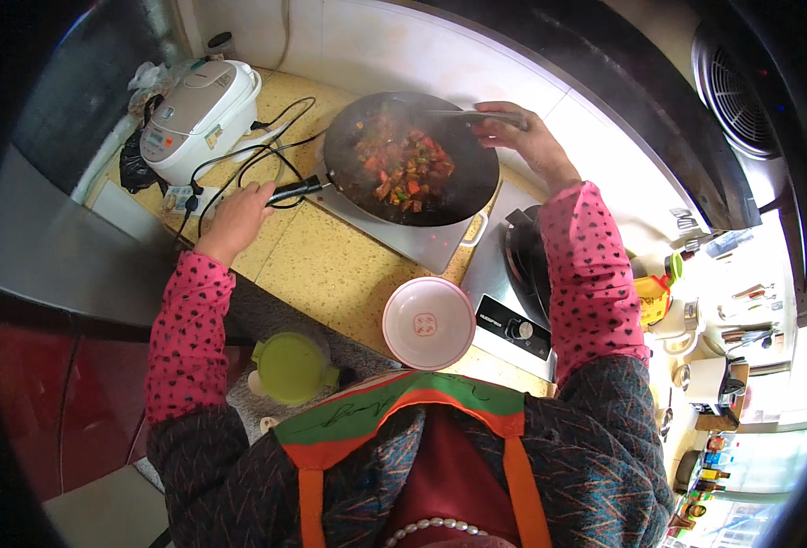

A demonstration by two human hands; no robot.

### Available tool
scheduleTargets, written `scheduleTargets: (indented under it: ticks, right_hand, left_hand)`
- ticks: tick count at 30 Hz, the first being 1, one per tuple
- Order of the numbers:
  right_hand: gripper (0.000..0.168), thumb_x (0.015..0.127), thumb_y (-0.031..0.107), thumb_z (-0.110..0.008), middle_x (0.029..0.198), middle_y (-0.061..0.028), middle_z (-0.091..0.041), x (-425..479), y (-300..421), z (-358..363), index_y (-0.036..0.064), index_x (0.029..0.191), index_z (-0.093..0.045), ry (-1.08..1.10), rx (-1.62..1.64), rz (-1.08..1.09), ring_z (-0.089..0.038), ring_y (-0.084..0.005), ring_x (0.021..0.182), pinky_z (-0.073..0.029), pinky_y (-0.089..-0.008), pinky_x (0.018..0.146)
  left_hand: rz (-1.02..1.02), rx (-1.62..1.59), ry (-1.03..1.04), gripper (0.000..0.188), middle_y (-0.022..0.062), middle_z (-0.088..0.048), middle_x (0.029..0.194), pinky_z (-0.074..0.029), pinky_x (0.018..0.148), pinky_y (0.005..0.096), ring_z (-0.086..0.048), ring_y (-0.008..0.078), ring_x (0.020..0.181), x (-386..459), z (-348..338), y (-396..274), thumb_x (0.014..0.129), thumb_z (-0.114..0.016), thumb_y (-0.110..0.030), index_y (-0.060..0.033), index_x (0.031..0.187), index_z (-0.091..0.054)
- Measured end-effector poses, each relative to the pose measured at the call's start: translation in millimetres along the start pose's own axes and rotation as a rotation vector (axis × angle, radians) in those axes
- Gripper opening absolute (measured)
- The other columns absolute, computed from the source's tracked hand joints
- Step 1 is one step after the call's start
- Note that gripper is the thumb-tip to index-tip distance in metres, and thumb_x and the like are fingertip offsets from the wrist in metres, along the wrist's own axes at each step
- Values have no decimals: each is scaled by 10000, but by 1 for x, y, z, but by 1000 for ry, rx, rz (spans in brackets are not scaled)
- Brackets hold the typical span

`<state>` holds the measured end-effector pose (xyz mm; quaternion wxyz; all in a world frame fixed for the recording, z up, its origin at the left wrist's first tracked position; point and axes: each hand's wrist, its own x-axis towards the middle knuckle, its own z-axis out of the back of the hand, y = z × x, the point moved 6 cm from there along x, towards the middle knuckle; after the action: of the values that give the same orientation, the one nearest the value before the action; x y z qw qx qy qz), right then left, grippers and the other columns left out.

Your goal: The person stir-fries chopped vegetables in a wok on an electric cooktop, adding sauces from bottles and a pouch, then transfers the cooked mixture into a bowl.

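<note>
A dark wok [348, 185] sits on a flat silver induction cooker [437, 250], with chopped red, green and brown food [407, 164] steaming inside. My left hand [239, 216] is closed around the wok's black handle [295, 190]. At the wok's far right rim, my right hand [523, 137] holds the grey handle of a metal cooking utensil [506, 119]; its other end reaches over the wok and is blurred by steam. A white bowl with a pink rim [427, 323] stands on the yellow counter [328, 264], close to my apron.
Left of the wok are a white rice cooker [198, 120] and loose black cables [239, 156]. A gas stove [475, 274] with a black grate lies under my right forearm. The range hood [622, 89] overhangs the upper right. A green-lidded container [292, 368] is below the counter edge.
</note>
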<state>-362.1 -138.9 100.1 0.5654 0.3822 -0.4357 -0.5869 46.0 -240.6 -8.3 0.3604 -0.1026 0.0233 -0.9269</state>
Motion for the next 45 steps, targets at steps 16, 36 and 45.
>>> scheduleTargets:
  ticks: [16,36,45]
  right_hand:
    - [368,836,-49,-604,1074,-176,-631,-149,137,-74,10,1199,-600,355,-923,388,-646,-354,955,-532,-419,805]
    - [242,924,108,-570,900,-124,-694,-97,82,-8,-39,1108,-625,-440,-367,-4,-694,-172,789,-580,-271,676]
    - [353,933,203,-519,876,-238,-679,-68,-44,31,-93,1123,-550,-591,328,-214,-705,-314,765,-608,-367,711]
  left_hand:
    - [-20,-54,-4,257,190,-587,950,-467,764,490,-592,400,918,-3,-1,-2,901,-614,-179,-46,1073,-476]
    - [40,-97,-5,227,189,-633,847,-487,641,516,-624,416,744,-36,-4,-56,894,-601,-205,-47,1024,-502]
    - [39,-89,-8,224,179,-626,808,-491,616,497,-631,390,717,-37,-9,-70,883,-614,-207,-39,980,-500]
